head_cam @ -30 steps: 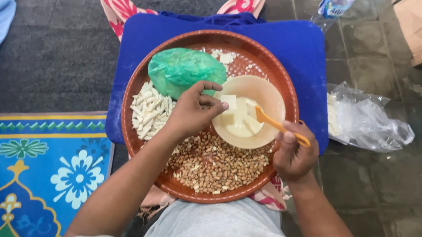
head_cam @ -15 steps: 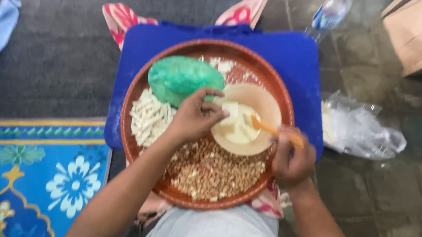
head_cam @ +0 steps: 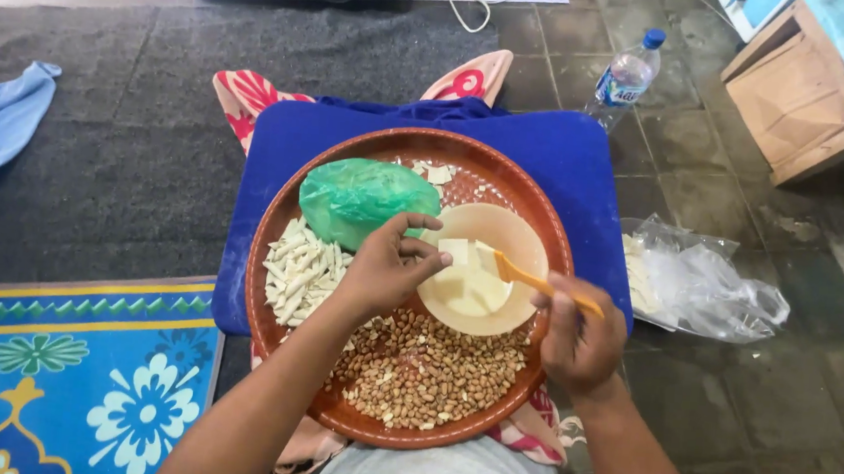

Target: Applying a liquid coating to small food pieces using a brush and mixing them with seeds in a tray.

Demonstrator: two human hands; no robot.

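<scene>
The left hand (head_cam: 389, 270) rested at the near rim of a pale shallow bowl (head_cam: 485, 267), fingers pinched together on a small white piece, apparently to steady it. The right hand (head_cam: 579, 340) was closed around an orange spatula (head_cam: 539, 279), its blade reaching leftward from the grip into the bowl, which held flat white squares. Bowl and hands sat over a round brown tray (head_cam: 270, 255), likely kept on the lap so everything stayed within reach. Below the left grip lay a heap of peanuts (head_cam: 432, 368); to its left, pale folded strips (head_cam: 299, 272); above it, a green plastic bag (head_cam: 365, 197).
</scene>
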